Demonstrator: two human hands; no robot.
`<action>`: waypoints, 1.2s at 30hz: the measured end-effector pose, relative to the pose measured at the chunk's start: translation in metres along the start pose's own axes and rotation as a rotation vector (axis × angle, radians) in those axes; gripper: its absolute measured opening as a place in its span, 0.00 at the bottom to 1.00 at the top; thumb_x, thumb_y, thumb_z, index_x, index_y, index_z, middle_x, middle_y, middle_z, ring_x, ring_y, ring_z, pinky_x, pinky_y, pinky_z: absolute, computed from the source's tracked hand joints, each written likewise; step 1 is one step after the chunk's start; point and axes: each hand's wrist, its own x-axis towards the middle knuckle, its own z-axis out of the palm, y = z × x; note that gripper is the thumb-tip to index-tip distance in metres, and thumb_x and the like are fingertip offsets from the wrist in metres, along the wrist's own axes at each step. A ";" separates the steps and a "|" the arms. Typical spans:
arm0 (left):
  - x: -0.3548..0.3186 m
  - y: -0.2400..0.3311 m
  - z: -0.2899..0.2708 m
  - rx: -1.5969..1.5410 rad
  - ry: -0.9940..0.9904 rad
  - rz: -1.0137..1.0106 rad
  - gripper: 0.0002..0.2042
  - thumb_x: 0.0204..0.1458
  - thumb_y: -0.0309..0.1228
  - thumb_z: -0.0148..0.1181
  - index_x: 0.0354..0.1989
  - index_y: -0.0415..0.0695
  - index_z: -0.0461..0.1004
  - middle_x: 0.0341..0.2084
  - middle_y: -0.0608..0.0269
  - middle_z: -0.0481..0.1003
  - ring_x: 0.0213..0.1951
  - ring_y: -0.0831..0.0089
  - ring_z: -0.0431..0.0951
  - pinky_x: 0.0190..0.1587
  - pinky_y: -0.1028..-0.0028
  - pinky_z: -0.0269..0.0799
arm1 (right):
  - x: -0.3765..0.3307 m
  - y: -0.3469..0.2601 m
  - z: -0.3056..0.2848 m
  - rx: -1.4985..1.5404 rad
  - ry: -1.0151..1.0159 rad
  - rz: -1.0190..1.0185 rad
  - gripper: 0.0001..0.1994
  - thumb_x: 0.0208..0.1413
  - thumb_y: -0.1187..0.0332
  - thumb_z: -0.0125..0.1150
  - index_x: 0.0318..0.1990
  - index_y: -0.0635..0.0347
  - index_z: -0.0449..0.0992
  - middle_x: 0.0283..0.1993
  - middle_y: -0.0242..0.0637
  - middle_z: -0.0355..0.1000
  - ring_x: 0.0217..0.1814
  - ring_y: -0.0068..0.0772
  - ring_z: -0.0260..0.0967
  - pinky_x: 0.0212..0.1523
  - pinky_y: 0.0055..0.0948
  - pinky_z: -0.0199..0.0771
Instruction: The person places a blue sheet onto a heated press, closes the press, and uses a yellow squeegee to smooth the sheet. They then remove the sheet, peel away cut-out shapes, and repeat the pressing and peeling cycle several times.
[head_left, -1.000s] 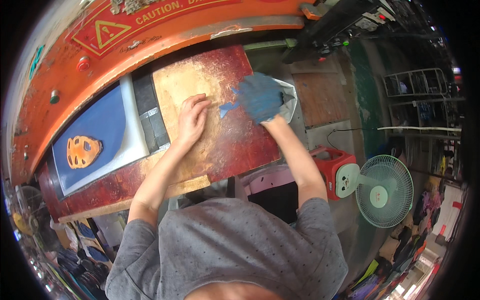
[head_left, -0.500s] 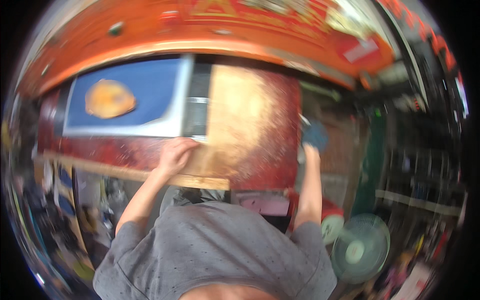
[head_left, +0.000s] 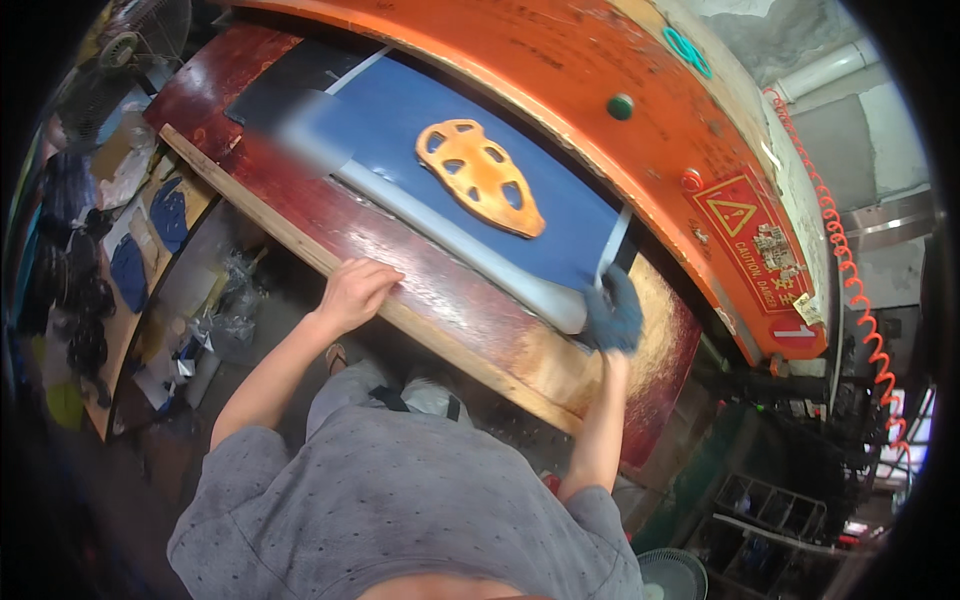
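My bare left hand (head_left: 358, 296) rests at the red work table's front edge, its fingers curled together with their undersides hidden. My right hand (head_left: 612, 315) wears a dark blue glove and lies at the near right corner of a blue sheet (head_left: 385, 130) with a pale grey border. It touches or overlaps that corner; its fingers are smeared, so their grip is unclear. An orange flat piece with several cut-out openings, like a cutting die (head_left: 478, 182), lies on the sheet. At the sheet's left end a pale grey patch (head_left: 318, 132) is blurred by motion.
An orange machine head (head_left: 560, 75) with a green button (head_left: 620, 106) spans the table's far side. A wooden strip (head_left: 440, 338) edges the red table (head_left: 390, 245). A fan (head_left: 668, 575) stands low right; a red coiled hose (head_left: 845, 270) hangs at right.
My view has turned, tilting the table. My gloved right hand has come from beyond the table's right end to the sheet's right corner. My left hand sits farther left along the front edge.
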 end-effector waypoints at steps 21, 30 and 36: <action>-0.026 -0.103 -0.053 -0.129 -0.030 0.076 0.05 0.45 0.30 0.63 0.32 0.50 0.79 0.32 0.68 0.73 0.39 0.67 0.73 0.42 0.66 0.64 | 0.120 -0.186 0.157 -0.064 -0.316 -0.216 0.52 0.25 0.57 0.76 0.65 0.62 0.59 0.62 0.49 0.65 0.62 0.46 0.64 0.61 0.36 0.64; -0.018 -0.093 -0.054 -0.127 -0.128 -0.016 0.07 0.43 0.29 0.63 0.32 0.50 0.80 0.31 0.67 0.73 0.40 0.67 0.72 0.42 0.65 0.64 | 0.015 -0.173 0.123 1.907 -0.099 0.303 0.36 0.42 0.52 0.70 0.56 0.65 0.67 0.47 0.51 0.73 0.43 0.42 0.75 0.42 0.38 0.81; -0.017 -0.092 -0.060 -0.124 -0.222 -0.075 0.09 0.43 0.28 0.63 0.35 0.48 0.80 0.33 0.66 0.73 0.40 0.65 0.72 0.43 0.65 0.63 | 0.013 -0.165 0.146 1.871 -0.059 0.444 0.34 0.43 0.53 0.69 0.55 0.65 0.67 0.45 0.50 0.73 0.41 0.41 0.75 0.40 0.37 0.80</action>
